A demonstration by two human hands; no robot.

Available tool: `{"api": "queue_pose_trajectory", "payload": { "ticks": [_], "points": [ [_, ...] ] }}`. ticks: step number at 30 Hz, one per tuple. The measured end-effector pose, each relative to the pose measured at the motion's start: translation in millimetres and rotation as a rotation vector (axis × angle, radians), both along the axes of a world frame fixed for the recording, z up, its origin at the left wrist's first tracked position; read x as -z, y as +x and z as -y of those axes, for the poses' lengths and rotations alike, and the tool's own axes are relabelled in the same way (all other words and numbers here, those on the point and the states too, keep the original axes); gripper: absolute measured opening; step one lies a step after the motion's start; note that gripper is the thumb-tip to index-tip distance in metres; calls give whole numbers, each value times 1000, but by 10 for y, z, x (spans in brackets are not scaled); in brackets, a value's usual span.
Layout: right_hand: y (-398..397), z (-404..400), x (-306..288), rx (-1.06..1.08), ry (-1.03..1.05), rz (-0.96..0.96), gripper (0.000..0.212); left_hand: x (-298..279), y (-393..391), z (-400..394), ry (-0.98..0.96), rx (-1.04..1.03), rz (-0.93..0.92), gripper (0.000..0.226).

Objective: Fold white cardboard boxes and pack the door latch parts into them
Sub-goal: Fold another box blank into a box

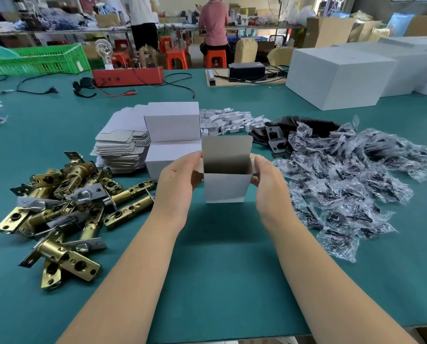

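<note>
Now: both grips clasp open box (224, 187) | latches (66, 209) left | bagged screws (343, 184) right

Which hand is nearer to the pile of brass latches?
Left. The left hand holds the box on its left side, just right of the brass latches. The right hand holds the box's far side, next to the plastic bags.

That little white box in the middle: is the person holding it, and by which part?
Yes. Both hands hold the small white box by its side walls near the open top: left hand on its left side, right hand on its right.
</note>
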State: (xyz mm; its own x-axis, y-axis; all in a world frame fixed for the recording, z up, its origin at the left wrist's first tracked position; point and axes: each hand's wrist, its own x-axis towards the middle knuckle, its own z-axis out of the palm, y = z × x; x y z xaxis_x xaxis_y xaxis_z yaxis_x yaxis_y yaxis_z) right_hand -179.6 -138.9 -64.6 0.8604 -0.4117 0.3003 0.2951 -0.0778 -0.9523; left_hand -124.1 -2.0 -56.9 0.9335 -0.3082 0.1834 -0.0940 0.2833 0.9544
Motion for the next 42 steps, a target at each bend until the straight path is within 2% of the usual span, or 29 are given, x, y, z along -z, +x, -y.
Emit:
{"api": "queue_pose_trajectory", "payload": {
  "ticks": [4, 7, 10, 12, 14, 16, 19, 21, 22, 25, 27, 29, 31, 32, 34, 38, 42],
  "points": [
    [58, 34, 7, -25, 118, -66, 38, 57, 4, 30, 46, -139, 68, 28],
    [53, 20, 52, -8, 86, -39, 28, 58, -56, 90, 145, -195, 169, 33],
    [26, -32, 54, -14, 15, -11, 30, 112, -74, 122, 155, -93, 123, 34],
    [16, -68, 69, -20, -29, -30, 30, 159, -76, 107, 179, 28, 51, 47],
    [12, -84, 105, -55, -51, -26, 46, 180, -70, 102, 189, 108, 20, 64],
    [-4, -108, 121, -105, -83, -17, 61, 178, -67, 108, 159, 161, 58, 72],
    [-17, -131, 85, -139, -159, 24, 47, 124, -99, 88, 132, 220, 131, 59],
    [-9, -119, 58, -111, -199, 65, 38, 103, -107, 69, 167, 176, 153, 51],
    [-10, -111, 42, -79, -230, 80, 35, 94, -105, 67, 198, 112, 173, 54],
    [-19, -73, 6, -4, -275, 107, 29, 81, -115, 64, 354, -125, 215, 80],
    [-19, -58, 5, 12, -281, 97, 33, 81, -145, 35, 455, -307, 368, 83],
    [-30, -59, 13, 17, -309, 90, 37, 47, -152, -10, 536, -508, 702, 64],
    [-31, -65, 41, 38, -306, 70, 42, 12, -138, -18, 512, -534, 937, 42],
    [-44, -74, 53, 56, -290, 69, 46, 5, -155, -12, 469, -445, 928, 37],
    [-81, -88, 50, 113, -274, 143, 50, -3, -195, -7, 395, -236, 766, 41],
    [-113, -73, 4, 201, -398, 330, 50, 7, -195, -47, 388, -136, 613, 47],
    [-87, -56, -12, 73, -388, 203, 45, -5, -189, -17, 444, -16, 557, 46]
  ]
}}
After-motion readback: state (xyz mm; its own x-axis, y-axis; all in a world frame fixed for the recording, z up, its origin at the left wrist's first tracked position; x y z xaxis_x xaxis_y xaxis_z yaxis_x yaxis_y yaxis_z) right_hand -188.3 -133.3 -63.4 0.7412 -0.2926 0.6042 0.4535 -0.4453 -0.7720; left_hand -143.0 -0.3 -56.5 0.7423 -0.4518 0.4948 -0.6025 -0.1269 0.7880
